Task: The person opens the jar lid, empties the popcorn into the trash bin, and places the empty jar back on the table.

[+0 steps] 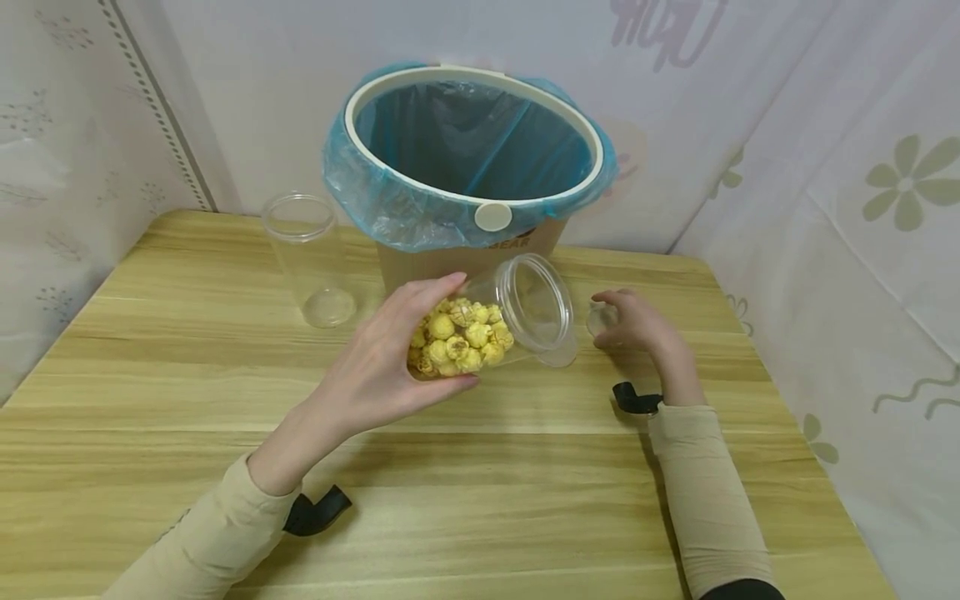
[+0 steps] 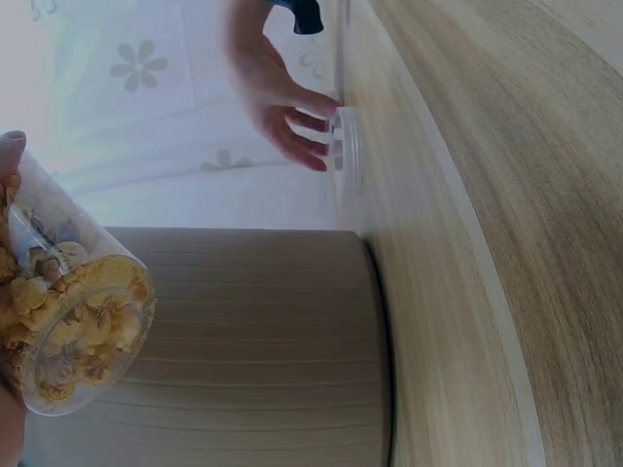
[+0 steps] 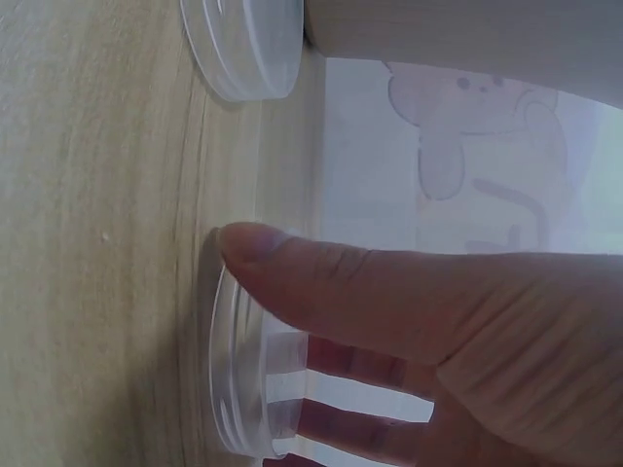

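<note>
In the head view a clear plastic jar (image 1: 510, 308), part-filled with yellow popcorn (image 1: 457, 337), lies tilted in my left hand (image 1: 382, 358). Its uncovered mouth points right. Thumb and fingers grip the jar around its base end, above the table. My right hand (image 1: 641, 329) is low at the right, its thumb and fingers curled about the rim of a clear round lid (image 1: 600, 318) on the table. The right wrist view shows the thumb at one edge of this lid (image 3: 238, 370) and the fingers across it. A second clear lid (image 3: 243, 49) lies nearby, partly behind the jar mouth in the head view.
A bin (image 1: 468, 271) with a pale rim and blue bag (image 1: 367, 200) stands at the back of the wooden table (image 1: 465, 500). Left of it is an upright clear jar (image 1: 300, 262) without a lid. Patterned cloth (image 1: 817, 208) hangs around the table.
</note>
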`<act>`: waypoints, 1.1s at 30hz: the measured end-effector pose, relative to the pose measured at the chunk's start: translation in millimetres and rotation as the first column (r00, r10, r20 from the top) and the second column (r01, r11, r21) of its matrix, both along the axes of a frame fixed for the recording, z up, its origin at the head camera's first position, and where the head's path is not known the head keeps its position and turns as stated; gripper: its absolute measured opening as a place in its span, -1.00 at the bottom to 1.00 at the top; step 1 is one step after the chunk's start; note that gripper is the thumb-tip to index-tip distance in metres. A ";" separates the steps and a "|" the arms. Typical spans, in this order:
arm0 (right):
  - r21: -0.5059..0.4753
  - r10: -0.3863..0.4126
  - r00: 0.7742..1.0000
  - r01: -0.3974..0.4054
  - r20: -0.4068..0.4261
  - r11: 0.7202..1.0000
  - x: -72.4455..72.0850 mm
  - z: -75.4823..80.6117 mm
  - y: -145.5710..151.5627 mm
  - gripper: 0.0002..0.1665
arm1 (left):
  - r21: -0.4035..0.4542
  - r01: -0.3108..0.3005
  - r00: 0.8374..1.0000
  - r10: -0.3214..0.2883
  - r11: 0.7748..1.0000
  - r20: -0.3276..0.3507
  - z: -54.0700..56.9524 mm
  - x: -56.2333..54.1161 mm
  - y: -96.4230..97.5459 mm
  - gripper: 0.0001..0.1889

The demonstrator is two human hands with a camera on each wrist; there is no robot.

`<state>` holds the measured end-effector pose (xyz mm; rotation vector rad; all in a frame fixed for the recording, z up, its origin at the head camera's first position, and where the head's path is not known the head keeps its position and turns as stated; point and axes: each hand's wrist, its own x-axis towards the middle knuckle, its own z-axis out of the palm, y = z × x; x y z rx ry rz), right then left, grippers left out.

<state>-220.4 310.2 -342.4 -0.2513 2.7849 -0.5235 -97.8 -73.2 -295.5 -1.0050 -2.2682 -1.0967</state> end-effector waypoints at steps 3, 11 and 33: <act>0.005 0.000 1.000 0.000 -0.001 1.000 -0.4 1.2 -0.5 -0.06 | 0.001 -0.005 1.000 0.005 1.000 -0.006 0.2 -0.2 -0.6 0.09; -0.017 -0.007 0.997 0.006 -0.073 1.000 5.6 14.5 -5.9 -0.22 | 0.000 -0.016 1.000 0.016 1.000 -0.019 6.2 2.0 -3.1 0.08; -0.380 -0.190 0.882 0.014 -0.431 0.925 23.2 54.8 -32.8 -0.41 | 0.084 0.013 0.999 -0.008 0.996 -0.053 15.2 -0.8 -9.1 0.09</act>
